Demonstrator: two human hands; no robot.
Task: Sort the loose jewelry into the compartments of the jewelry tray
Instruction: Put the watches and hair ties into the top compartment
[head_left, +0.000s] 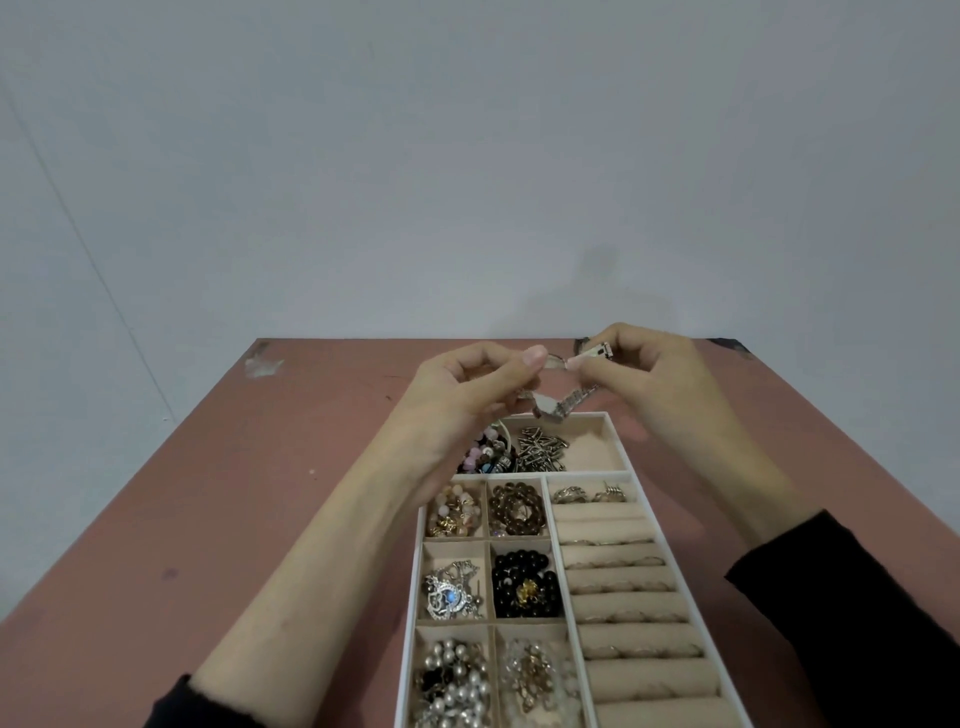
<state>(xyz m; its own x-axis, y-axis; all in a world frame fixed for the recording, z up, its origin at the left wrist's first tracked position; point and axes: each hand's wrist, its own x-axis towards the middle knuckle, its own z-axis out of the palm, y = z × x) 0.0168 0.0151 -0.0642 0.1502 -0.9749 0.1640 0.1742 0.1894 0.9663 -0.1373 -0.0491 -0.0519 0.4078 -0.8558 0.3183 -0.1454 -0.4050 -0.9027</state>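
Two ends pinched: left hand (467, 387) and right hand (652, 374) hold metal link bracelet (551, 409) crosswise, sagging over jewelry tray (597, 452), far-right compartment.

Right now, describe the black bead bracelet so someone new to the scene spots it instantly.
On the pink table sits a white jewelry tray; its left part has two columns of square compartments. In the inner column's middle square lies the black bead bracelet. Its beads are all black around a gold charm; the brown bead bracelet lies just beyond.
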